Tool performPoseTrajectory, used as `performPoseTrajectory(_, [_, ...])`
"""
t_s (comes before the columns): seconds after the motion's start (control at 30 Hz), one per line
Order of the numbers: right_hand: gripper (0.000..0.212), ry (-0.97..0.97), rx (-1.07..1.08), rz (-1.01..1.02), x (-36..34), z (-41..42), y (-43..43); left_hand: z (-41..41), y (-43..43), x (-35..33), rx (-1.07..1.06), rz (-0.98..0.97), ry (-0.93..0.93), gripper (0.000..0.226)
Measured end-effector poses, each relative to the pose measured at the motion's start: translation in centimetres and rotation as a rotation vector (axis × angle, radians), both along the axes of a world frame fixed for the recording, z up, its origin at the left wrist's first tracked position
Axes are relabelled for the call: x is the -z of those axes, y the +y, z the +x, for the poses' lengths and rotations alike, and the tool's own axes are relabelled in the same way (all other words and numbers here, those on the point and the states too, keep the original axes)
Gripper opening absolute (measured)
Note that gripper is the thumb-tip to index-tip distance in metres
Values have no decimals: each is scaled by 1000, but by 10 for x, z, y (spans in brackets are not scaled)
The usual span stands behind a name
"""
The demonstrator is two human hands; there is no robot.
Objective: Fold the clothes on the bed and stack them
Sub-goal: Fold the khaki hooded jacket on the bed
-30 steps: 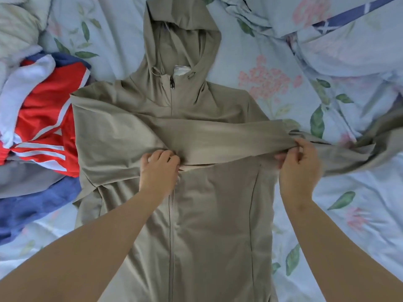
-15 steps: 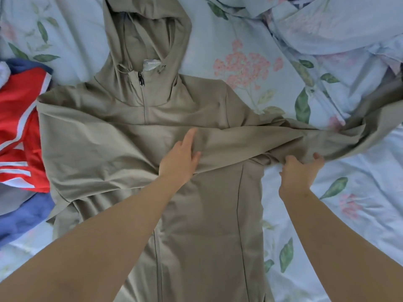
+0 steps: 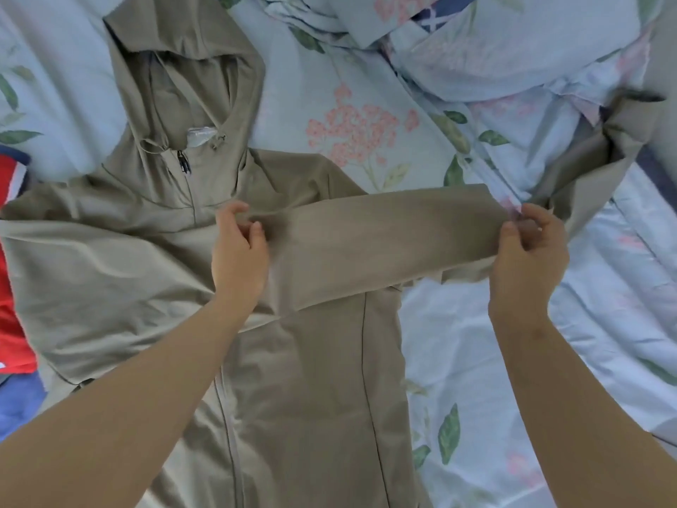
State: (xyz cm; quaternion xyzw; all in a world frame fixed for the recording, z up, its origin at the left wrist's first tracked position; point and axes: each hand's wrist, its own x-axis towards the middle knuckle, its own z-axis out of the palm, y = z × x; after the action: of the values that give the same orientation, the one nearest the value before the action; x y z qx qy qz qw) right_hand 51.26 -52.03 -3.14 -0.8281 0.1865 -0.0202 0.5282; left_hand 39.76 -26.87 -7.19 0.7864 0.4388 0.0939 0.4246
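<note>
Pinching where half a second earlier it had lain flat on the chest, the left hand (image 3: 238, 258) now held the sleeve (image 3: 384, 232) between thumb and curled fingers, close beside the zip. The right hand (image 3: 527, 258), which had been low at the jacket's side seam, had risen and gripped the same sleeve farther out, fingers curled round a bend in it. Between them the cloth ran taut and level across the upper chest of the khaki hooded jacket (image 3: 311, 397), which lay face up on the floral bed sheet (image 3: 494, 361), hood pointing away. Beyond the right hand the sleeve end (image 3: 593, 166) trailed off over the rumpled bedding. I judged the sleeve fold as begun, not laid down.

Counted: one jacket, two hands, one sleeve held. At the left edge lay one red garment (image 3: 11, 287) and one blue garment (image 3: 18, 401), both unfolded.
</note>
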Motion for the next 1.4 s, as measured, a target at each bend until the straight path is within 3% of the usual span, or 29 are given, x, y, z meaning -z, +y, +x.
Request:
performPoseTrajectory(0.1, [34, 269, -1, -141, 14, -3, -5, -4, -11, 9, 181, -18, 147, 42])
performPoseTrajectory(0.17, [40, 410, -39, -71, 28, -8, -4, -9, -20, 18, 365, 66, 279, 46])
performPoseTrajectory(0.37, [59, 526, -45, 94, 43, -9, 2, -26, -40, 22, 767, 296, 610, 64])
performPoseTrajectory(0.43, [47, 553, -65, 91, 47, -6, 4, -30, -37, 22, 805, 335, 649, 66])
performPoseTrajectory(0.5, [20, 556, -74, 57, 47, -4, 7, -33, -34, 23, 818, 345, 668, 67])
performPoseTrajectory(0.57, [15, 514, -39, 57, 42, -5, 11, -35, -31, 23, 833, 317, 668, 67])
performPoseTrajectory(0.7, [16, 332, 69, 182, 27, -8, 26, -42, -23, 19, 679, 268, 531, 60])
performPoseTrajectory(0.8, [22, 201, 129, 235, 13, -10, 39, -58, -11, 17, 509, 288, 590, 60])
performPoseTrajectory(0.9, [26, 89, 82, 200, 1, -23, 60, -64, 3, 17, 722, 188, 800, 69])
performPoseTrajectory(0.97, [21, 54, -64, 124, -2, -42, 81, -62, 12, 15, 778, 83, 761, 64])
performPoseTrajectory(1.03, [15, 67, -309, 60, -6, -64, 105, -60, 21, 8, 591, -120, 530, 52])
performPoseTrajectory(1.13, [31, 204, -755, 148, -11, -93, 134, -59, 32, -8, 15, -539, 99, 40])
performPoseTrajectory(1.23, [45, 265, -917, 165, -6, -110, 136, -56, 36, -19, -285, -818, -5, 37])
performPoseTrajectory(1.3, [40, 249, -773, 114, -2, -109, 125, -57, 29, -16, -196, -750, 53, 43])
performPoseTrajectory(1.4, [25, 295, -409, 13, 12, -93, 97, -57, 12, -5, 186, -226, 248, 55])
